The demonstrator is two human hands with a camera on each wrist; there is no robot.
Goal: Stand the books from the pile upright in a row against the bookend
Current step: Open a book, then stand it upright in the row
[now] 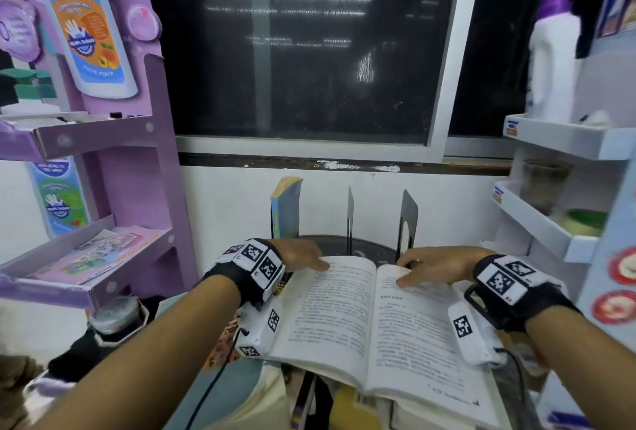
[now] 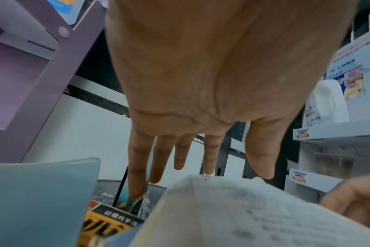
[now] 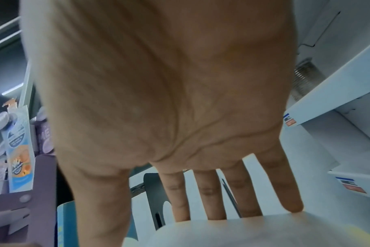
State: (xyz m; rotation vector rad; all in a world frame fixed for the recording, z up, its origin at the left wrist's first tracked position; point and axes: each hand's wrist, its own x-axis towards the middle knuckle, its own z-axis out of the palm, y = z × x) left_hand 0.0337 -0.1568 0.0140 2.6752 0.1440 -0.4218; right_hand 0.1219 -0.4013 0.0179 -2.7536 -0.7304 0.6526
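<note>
1. I take the black bookend [image 1: 407, 219] as my landmark. It stands upright at the back of the dark round surface [image 1: 364, 246], with a thinner black divider [image 1: 350, 214] to its left and one blue book [image 1: 286, 209] already standing further left.

2. The open book [image 1: 375, 319] lies face up in front of the bookend, on top of the pile [image 1: 261, 391], its far edge close to the bookend's foot.

3. My left hand [image 1: 303, 254] has its fingers straight and slightly spread, tips at the far edge of the left page, on the blue book's side of the bookend. It grips nothing.

4. My right hand [image 1: 437, 266] lies flat on the right page just in front of the bookend, fingers straight and a little apart, thumb on the paper. No pinch there either.

5. Risks as I judge them: the book is still open, so lifting it now would let the pages flop and fan. With flat hands and no grip it could slide off the uneven pile. Pushing it forward could knock the bookend or divider over. The lone blue book could topple if bumped.
</note>
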